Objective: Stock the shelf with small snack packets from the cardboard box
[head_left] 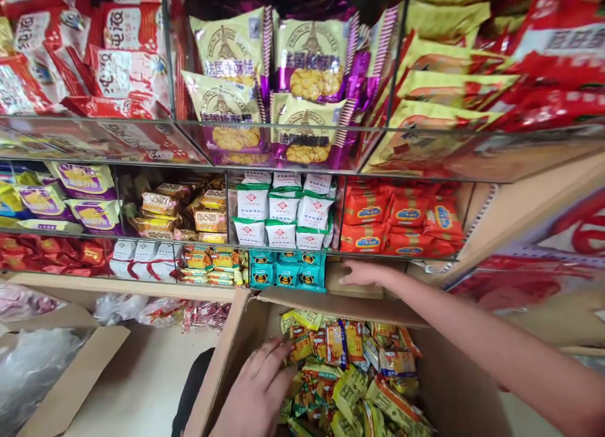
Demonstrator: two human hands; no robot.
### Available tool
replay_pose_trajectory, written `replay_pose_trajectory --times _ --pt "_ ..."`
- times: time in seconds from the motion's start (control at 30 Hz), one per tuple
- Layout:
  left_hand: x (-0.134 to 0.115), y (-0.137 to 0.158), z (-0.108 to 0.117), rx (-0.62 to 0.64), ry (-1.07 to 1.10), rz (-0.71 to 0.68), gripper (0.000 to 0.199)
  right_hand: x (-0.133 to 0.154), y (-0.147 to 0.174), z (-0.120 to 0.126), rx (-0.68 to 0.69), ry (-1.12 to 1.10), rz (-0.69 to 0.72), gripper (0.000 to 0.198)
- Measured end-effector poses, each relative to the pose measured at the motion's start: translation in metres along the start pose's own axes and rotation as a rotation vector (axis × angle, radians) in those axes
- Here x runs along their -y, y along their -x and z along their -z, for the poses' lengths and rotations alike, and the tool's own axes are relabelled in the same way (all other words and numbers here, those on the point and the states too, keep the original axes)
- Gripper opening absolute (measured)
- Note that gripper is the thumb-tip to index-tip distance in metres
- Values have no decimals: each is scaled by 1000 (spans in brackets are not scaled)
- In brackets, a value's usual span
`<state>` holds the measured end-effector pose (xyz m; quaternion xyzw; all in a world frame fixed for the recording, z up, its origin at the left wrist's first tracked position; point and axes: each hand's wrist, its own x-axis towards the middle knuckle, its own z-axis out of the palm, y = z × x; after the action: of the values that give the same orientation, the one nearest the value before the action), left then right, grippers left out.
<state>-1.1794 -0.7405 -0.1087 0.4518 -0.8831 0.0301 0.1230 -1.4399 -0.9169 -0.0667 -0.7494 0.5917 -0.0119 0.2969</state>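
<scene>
Two hands: both belong to the person wearing the camera, and both are at an open cardboard box (246, 336) below the snack shelves.
Left hand (258, 386): lies flat on the heap of small yellow and orange snack packets (350, 374) at the box's left inner wall, fingers loosely spread and slightly bent, nothing yet closed in them.
Right hand (363, 274): reaches over the box into the lowest shelf bay (359, 285), palm down, fingers straight and close together; whether anything is under the palm cannot be told.
Packets: loose and jumbled, filling the box nearly to its rim.
Neighbours: teal packets (287, 270) just left of the right hand, orange packets (401, 219) in the compartment above it, white and green packets (281, 210) beside those.
Risk, packets: a shallow grab into so slippery a heap would likely spill some over the rim.
Risk, shelf: the outstretched right forearm passes close under the glass divider (331, 251), so a careless lift could knock it or drag teal packets out.
Risk, box: the flap under the forearm looks unsupported; leaning on it could tip the box.
</scene>
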Motion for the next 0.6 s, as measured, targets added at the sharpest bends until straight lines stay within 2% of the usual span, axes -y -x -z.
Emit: replay_pose_trajectory --times 0.03,0.07,0.13,0.17,0.23,0.3,0.37,0.47,0.6 --pt "-3 -14 -8 156 -51 26 51 -2 16 4 21 -5 -5 40" --pt "-5 -30 -17 274 -140 151 56 -3 35 8 17 -15 9 44" --pt "-2 -60 -38 298 -206 231 49 -2 78 9 -99 -61 78 43" --pt "1 -72 -48 310 -230 259 43 -1 100 5 -216 -99 133 39" --pt "9 -88 -63 313 -262 289 33 0 141 -12 -404 -178 168 29" --pt "16 -93 -70 308 -278 292 26 -2 172 -36 -477 -221 160 21" --pt "19 -92 -70 289 -271 267 24 -5 191 -62 -544 -236 162 17" --pt "19 -89 -60 260 -240 226 30 -8 202 -90 -635 -252 208 14" --pt "4 -82 -32 248 -181 249 33 4 196 -106 -561 -366 318 14"
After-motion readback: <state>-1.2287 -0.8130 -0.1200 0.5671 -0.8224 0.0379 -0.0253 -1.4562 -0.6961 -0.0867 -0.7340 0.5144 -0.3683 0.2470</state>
